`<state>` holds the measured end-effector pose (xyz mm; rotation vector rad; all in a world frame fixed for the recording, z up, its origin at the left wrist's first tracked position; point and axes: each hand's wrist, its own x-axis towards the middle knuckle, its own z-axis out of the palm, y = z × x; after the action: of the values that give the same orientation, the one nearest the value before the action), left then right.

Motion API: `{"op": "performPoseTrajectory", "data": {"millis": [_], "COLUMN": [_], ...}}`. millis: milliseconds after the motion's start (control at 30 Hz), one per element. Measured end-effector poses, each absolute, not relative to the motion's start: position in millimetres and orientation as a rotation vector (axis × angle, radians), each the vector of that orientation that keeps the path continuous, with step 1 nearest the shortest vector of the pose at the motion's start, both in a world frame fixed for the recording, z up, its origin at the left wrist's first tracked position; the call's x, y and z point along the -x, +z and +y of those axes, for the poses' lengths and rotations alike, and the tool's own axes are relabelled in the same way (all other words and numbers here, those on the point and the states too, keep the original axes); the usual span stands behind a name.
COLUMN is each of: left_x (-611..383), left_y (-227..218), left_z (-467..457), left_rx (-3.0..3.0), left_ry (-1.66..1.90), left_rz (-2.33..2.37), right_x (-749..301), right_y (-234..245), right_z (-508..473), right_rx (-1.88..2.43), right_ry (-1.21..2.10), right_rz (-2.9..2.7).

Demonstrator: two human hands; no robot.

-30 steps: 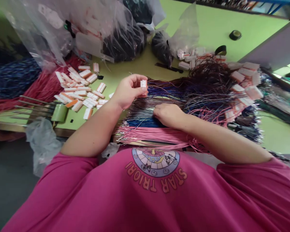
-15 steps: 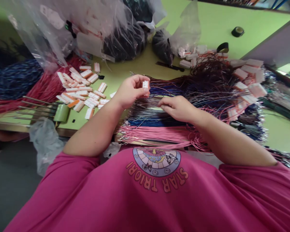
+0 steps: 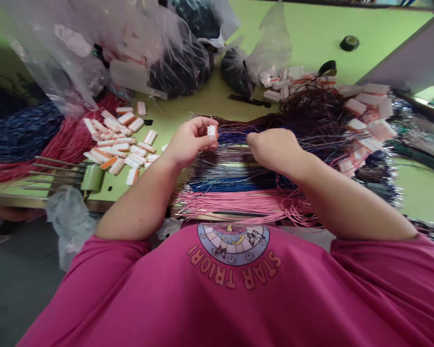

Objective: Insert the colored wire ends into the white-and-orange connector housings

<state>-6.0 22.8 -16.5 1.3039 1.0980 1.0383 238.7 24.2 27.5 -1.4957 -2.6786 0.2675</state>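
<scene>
My left hand (image 3: 188,140) pinches a small white and orange connector housing (image 3: 212,130) upright between thumb and fingers, at the left ends of the laid-out wires. To its right, my right hand (image 3: 278,150) hovers over the wires with its fingers closed together; whether a wire is between the fingertips is hidden. Below the hands lie rows of wires: purple-blue wires (image 3: 232,138), grey wires (image 3: 227,171), blue wires (image 3: 217,185) and pink wires (image 3: 235,201). Their left ends carry shiny metal terminals.
Loose connector housings (image 3: 121,137) are heaped at left, near a green cylinder with metal rods (image 3: 92,173). Wired housings (image 3: 371,123) pile up at right. Plastic bags (image 3: 181,58), a dark flat strip (image 3: 249,100) and tape rolls (image 3: 349,43) sit at the back.
My right hand has risen a little away from me, from the grey wires towards the purple-blue ones, and its fingers have curled closed. My left hand still holds the housing; the view has shifted slightly.
</scene>
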Motion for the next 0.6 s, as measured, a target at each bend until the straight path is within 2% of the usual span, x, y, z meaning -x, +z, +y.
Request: {"op": "performPoseTrajectory", "data": {"millis": [67,233,300,433,600], "left_x": [6.5,6.1,4.6,-0.5,-4.7], "left_y": [-15.4,-9.3,-8.2,-10.6,-13.7], "left_z": [22.9,18.2,15.1,10.0,7.6], "left_rx": [-1.364,-1.522,-1.516,-1.346,-1.21], "left_ry": [1.046,1.04,1.013,0.962,0.93], "left_rz": [1.13,1.174,1.132,0.988,0.864], "right_x": [-244.2,-240.3,-229.7,-212.6,-220.9], "right_y": [33.0,62.1,66.4,56.1,34.0], "right_z": [23.7,1.8,-9.1,-18.0,-5.9], "right_rx": [1.508,0.904,0.746,0.628,1.03], "right_ry": [0.206,1.056,1.231,1.19,0.847], "right_rz": [-2.695,-2.69,-2.647,-2.605,-2.291]}}
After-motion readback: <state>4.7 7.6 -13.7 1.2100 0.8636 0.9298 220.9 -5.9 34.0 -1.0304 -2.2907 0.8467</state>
